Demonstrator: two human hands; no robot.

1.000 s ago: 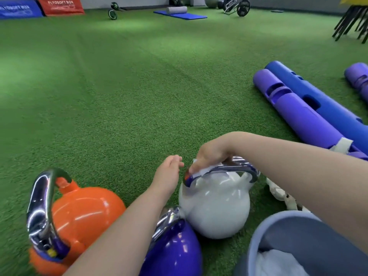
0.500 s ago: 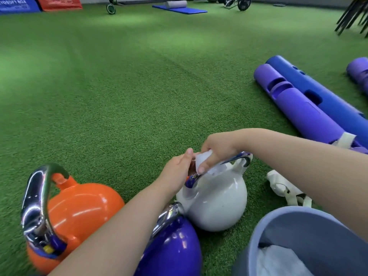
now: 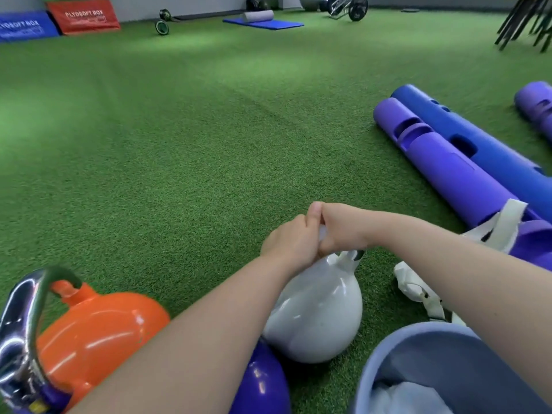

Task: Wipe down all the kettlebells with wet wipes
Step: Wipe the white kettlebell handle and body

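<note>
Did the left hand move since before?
Yes. The left hand went from beside the white kettlebell onto its handle, meeting the right hand.

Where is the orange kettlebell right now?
In the head view, the glossy orange kettlebell with a chrome handle sits at lower left on the green turf, left of the purple kettlebell.

To my right, a purple tube [image 3: 454, 171] and a blue tube [image 3: 490, 150] lie side by side on green turf [image 3: 179, 150]. A grey bucket [image 3: 418, 348] sits nearest me; red [image 3: 83, 17] and blue plyo boxes [image 3: 25, 26] line the far wall.
</note>
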